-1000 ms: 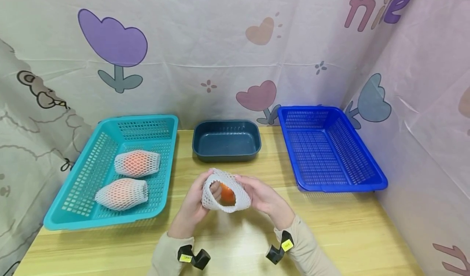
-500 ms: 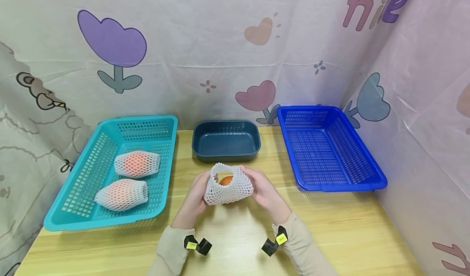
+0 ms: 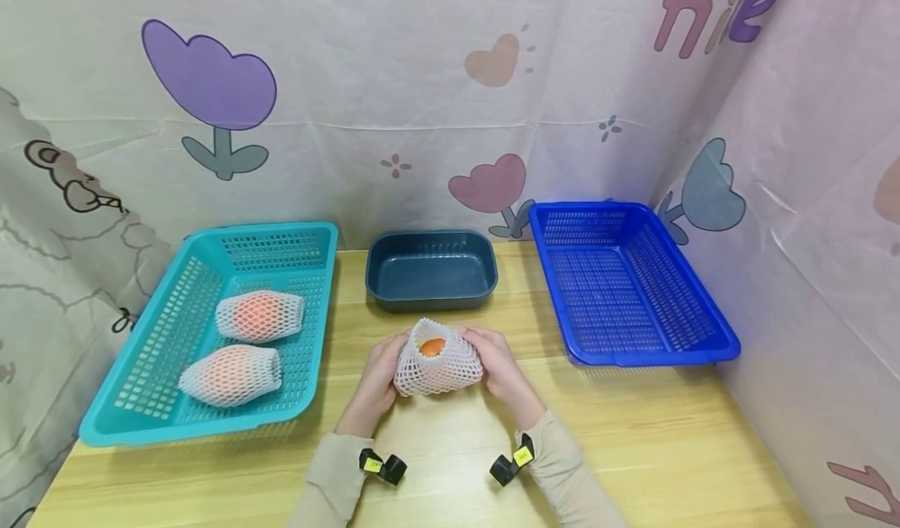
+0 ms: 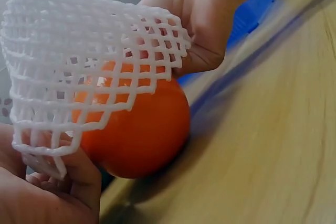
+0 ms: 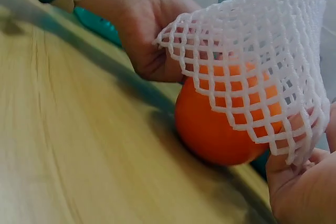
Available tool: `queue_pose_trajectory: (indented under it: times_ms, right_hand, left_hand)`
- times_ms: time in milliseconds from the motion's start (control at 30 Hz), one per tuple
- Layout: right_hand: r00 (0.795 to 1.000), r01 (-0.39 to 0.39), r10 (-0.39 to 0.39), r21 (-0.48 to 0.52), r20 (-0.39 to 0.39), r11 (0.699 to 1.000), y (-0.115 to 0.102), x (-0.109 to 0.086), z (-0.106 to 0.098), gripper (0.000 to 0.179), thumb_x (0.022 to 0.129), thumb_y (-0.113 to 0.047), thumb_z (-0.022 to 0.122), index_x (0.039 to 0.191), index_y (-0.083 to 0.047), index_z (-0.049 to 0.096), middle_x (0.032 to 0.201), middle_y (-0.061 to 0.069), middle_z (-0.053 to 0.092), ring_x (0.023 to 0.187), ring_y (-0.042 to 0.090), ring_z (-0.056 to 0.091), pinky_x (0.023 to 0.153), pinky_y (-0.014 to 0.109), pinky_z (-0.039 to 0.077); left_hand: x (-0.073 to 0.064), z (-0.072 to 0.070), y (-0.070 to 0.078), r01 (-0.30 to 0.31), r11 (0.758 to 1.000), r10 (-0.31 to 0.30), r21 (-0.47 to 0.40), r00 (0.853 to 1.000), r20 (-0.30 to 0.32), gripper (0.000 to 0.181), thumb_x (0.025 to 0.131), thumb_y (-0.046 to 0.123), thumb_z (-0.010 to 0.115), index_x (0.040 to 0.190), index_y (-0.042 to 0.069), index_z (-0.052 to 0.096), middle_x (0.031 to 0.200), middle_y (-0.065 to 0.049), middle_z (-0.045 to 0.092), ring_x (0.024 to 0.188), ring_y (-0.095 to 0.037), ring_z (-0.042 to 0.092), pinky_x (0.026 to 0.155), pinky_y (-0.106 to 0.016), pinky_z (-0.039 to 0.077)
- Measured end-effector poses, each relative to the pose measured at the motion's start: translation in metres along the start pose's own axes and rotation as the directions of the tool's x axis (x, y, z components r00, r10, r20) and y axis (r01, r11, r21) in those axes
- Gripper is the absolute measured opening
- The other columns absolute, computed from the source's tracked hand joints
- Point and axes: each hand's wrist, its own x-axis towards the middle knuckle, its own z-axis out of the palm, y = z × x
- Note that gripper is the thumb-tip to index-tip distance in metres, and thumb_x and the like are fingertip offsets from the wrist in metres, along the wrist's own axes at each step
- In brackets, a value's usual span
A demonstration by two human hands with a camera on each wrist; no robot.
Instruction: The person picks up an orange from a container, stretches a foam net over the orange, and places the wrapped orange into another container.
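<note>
A white foam fruit net is held between both hands above the table, partly over a smooth, round orange fruit. My left hand grips the net's left side, and my right hand grips its right side. In the left wrist view the fruit bulges out below the net's lower edge, close over the table. The right wrist view has the net draped over the fruit's upper part, its other end gaping upward. Fingers inside the net are partly hidden.
At left, a teal basket holds two netted fruits. A dark blue-green tray stands behind the hands, and a blue basket is at right. A printed cloth hangs behind the wooden table.
The net has tipped from its wide opening facing me to draping down over the fruit, its upper opening now narrower. Both hands stay on its sides and have turned with it.
</note>
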Motion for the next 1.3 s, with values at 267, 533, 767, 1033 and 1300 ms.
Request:
queue_pose_trajectory:
  times_ms: [267,533,767,1033,1300]
  right_hand:
    - [0.996,0.077,-0.083,-0.135,-0.040,0.988,0.009,0.005,-0.001,0.024,0.100,-0.014,0.055,0.083,-0.002,0.068,0.070,-0.002,0.061,0.066,0.009,0.055,0.062,0.021,0.047]
    - [0.982,0.140,-0.168,-0.276,-0.080,0.951,0.013,0.006,0.001,0.029,0.100,-0.018,0.057,0.073,-0.007,0.061,0.061,-0.004,0.054,0.059,0.009,0.049,0.057,0.021,0.042]
    - [0.950,0.233,-0.301,-0.440,-0.089,0.867,0.018,0.007,0.002,0.028,0.099,-0.015,0.058,0.074,-0.003,0.062,0.052,-0.005,0.049,0.049,0.007,0.045,0.047,0.020,0.037]
    - [0.901,0.320,-0.433,-0.617,-0.038,0.719,0.023,0.006,0.000,0.025,0.099,-0.014,0.058,0.076,-0.005,0.064,0.049,-0.007,0.043,0.045,0.008,0.040,0.045,0.022,0.035]
    - [0.832,0.372,-0.554,-0.757,0.014,0.538,0.029,0.006,-0.003,0.015,0.096,-0.006,0.061,0.084,-0.003,0.070,0.051,-0.009,0.037,0.048,0.008,0.035,0.048,0.024,0.034]
  left_hand:
    - [0.002,0.001,-0.005,-0.019,0.995,0.022,0.094,0.999,-0.033,0.031,0.101,0.023,0.055,0.102,-0.007,0.066,0.086,-0.004,0.064,0.084,-0.013,0.059,0.076,-0.024,0.051]
    - [0.002,0.001,-0.006,-0.083,0.939,0.108,0.334,0.993,-0.055,0.035,0.103,0.028,0.053,0.075,0.007,0.050,0.065,0.000,0.046,0.065,-0.014,0.045,0.060,-0.025,0.040]
    - [0.002,0.003,-0.009,-0.145,0.867,0.199,0.477,0.978,-0.064,0.032,0.103,0.022,0.052,0.075,0.007,0.050,0.054,0.004,0.039,0.051,-0.011,0.038,0.049,-0.025,0.036]
    - [0.004,0.001,-0.017,-0.294,0.716,0.416,0.633,0.908,-0.048,0.030,0.101,0.019,0.057,0.073,0.008,0.053,0.053,0.006,0.034,0.051,-0.012,0.033,0.048,-0.026,0.030]
    - [0.003,-0.005,-0.025,-0.325,0.414,0.581,0.851,0.813,0.028,0.030,0.101,0.030,0.057,0.076,0.013,0.057,0.053,0.004,0.039,0.049,-0.017,0.039,0.046,-0.032,0.030]
